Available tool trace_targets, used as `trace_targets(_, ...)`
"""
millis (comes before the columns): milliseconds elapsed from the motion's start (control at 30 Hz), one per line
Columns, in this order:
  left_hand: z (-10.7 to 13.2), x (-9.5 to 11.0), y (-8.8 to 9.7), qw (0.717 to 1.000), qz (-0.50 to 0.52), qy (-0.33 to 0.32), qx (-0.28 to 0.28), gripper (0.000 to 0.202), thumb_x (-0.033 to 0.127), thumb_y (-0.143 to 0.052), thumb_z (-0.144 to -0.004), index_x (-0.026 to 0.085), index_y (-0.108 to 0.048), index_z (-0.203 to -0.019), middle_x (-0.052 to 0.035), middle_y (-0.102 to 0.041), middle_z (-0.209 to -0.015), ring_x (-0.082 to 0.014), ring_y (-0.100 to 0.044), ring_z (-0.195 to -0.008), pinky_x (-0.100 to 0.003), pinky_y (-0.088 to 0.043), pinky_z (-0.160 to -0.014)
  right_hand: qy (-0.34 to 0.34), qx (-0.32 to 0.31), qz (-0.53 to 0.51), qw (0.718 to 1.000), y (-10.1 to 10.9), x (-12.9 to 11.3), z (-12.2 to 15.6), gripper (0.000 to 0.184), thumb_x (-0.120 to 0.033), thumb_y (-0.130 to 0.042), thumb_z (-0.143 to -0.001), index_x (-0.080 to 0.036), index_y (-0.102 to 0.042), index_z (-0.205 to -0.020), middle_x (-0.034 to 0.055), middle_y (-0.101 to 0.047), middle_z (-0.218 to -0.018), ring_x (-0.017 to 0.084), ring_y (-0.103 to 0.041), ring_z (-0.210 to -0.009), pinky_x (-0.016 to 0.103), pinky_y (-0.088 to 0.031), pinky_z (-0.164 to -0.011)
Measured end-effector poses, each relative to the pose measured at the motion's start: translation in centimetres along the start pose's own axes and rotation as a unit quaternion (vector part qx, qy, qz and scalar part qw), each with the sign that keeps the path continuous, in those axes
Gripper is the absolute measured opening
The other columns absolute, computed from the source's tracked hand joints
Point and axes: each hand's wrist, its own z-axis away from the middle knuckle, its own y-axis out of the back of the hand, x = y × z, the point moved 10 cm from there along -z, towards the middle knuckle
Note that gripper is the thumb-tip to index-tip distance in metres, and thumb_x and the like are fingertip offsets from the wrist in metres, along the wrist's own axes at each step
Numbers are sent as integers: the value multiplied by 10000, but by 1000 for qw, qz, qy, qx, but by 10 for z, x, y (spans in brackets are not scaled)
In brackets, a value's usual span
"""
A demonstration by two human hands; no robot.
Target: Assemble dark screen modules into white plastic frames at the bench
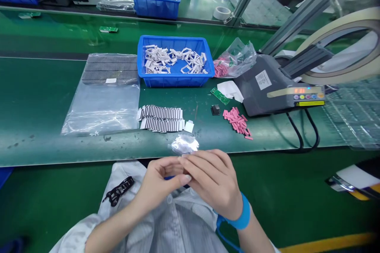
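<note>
While both hands meet close before the body, the left hand (157, 184) and the right hand (212, 180) keep their fingers bent closed against each other; I cannot tell if they pinch anything. The crumpled film (184, 144), clear and shiny with silver glints, lies at the near edge of the green table (35, 99), touching the fingertips. The grey machine (255, 97) carries a white label (263, 80), its writing too small to read, and orange digits (299, 90), also unreadable.
</note>
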Motion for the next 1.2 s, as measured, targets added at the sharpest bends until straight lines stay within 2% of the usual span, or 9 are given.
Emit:
trace_targets(100, 6, -1, -27, 992, 63, 25, -104, 502, 574, -703, -651, 181, -709, -964, -63, -743, -834, -208, -693, -828, -302, -535, -756, -63, 38, -137, 988, 4, 5, 4, 311, -195, -633, -795, -214, -568, -1098, 39, -721, -950, 198, -648, -901, 368, -494, -782)
trace_targets(200, 19, -10, -52, 966, 135, 104, -197, 519, 627, -643, -674, 188, -714, -941, -60, -737, -790, -198, -695, -801, -285, -529, -733, -150, 47, -366, 917, -8, 16, 14, 308, -260, -633, -802, -239, -519, -1087, 50, -700, -983, 221, -638, -955, 408, -535, -793)
trace_targets(267, 25, -14, -59, 954, 162, 138, -212, 502, 628, -667, -644, 185, -725, -875, -45, -725, -704, -186, -694, -735, -276, -532, -712, -170, 35, -431, 885, -13, 15, 17, 281, -298, -614, -825, -248, -498, -1076, 54, -694, -995, 232, -621, -1002, 429, -538, -814)
trace_targets(367, 24, -13, -57, 964, 131, 130, -193, 504, 631, -678, -626, 171, -741, -819, -47, -721, -696, -173, -681, -687, -273, -535, -690, -170, 61, -358, 916, 5, 18, 17, 239, -331, -632, -821, -242, -532, -1019, 63, -678, -967, 242, -605, -979, 437, -526, -803)
trace_targets(467, 18, -3, -47, 984, 69, 70, -150, 449, 568, -729, -615, 203, -756, -876, -37, -732, -720, -165, -669, -678, -271, -527, -686, -158, 88, -183, 966, 31, 20, 12, 111, -188, -675, -783, -241, -611, -857, 33, -632, -841, 197, -577, -813, 377, -504, -696)
trace_targets(533, 17, 1, -42, 990, 47, 38, -128, 400, 512, -756, -617, 255, -749, -924, -24, -745, -742, -168, -671, -696, -272, -524, -686, -150, 73, -116, 979, 36, 19, 8, 155, -89, -669, -758, -236, -635, -794, 17, -605, -770, 175, -545, -761, 343, -482, -644)
trace_targets(800, 16, 20, -42, 990, -35, -63, -121, 356, 478, -730, -666, 320, -714, -986, -27, -763, -774, -174, -685, -646, -259, -542, -604, -134, 77, -117, 981, 36, 17, 9, 178, -44, -671, -747, -209, -645, -809, 6, -598, -736, 163, -505, -747, 330, -464, -626)
trace_targets(967, 18, 28, -42, 981, -111, -105, -123, 389, 493, -693, -695, 318, -685, -1043, -38, -761, -856, -204, -711, -727, -262, -558, -626, -129, 82, -131, 980, 37, 20, 10, 182, -38, -681, -739, -199, -640, -813, 3, -590, -744, 155, -488, -749, 321, -451, -630)
trace_targets(1200, 26, 35, -43, 972, -136, -146, -124, 399, 399, -692, -728, 386, -614, -1120, -7, -750, -941, -177, -713, -827, -216, -549, -705, -131, 72, -161, 976, 33, 21, 11, 132, -74, -649, -783, -203, -632, -805, 7, -571, -753, 160, -483, -768, 325, -444, -642)
